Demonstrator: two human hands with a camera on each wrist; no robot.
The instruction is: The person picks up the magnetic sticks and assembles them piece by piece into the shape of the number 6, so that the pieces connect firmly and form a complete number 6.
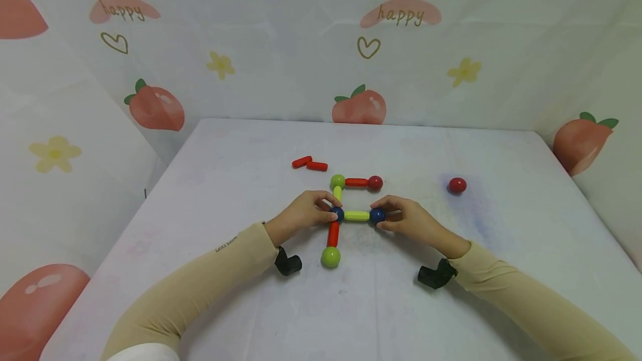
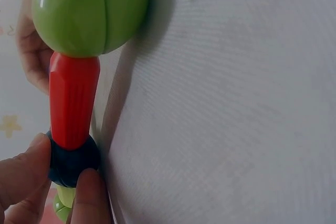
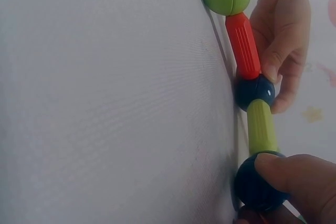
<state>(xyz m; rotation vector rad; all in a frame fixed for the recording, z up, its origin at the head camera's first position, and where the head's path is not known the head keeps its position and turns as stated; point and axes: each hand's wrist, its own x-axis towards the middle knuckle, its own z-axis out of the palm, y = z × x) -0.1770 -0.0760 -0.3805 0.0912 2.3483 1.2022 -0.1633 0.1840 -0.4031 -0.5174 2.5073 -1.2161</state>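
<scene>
An F-shaped figure of balls and rods lies on the table. My left hand [image 1: 307, 211] pinches the blue ball [image 2: 74, 160] at its middle joint, thumb on one side and fingers on the other. At the end of the yellow-green rod [image 1: 356, 216], my right hand [image 1: 408, 219] grips a second blue ball [image 3: 260, 182]. From the middle joint a red rod [image 2: 74, 100] runs to a green ball [image 1: 331, 257] at the near end. The far end has another green ball [image 1: 338, 181], joined by a red rod [image 1: 356, 183] to a red ball [image 1: 375, 183].
Two loose red rods [image 1: 317, 166] lie behind the figure. A separate red ball [image 1: 457, 185] sits to the right on the white table [image 1: 321, 316]. A patterned cloth [image 1: 291, 43] hangs behind the table. Each wrist carries a black camera [image 1: 288, 262].
</scene>
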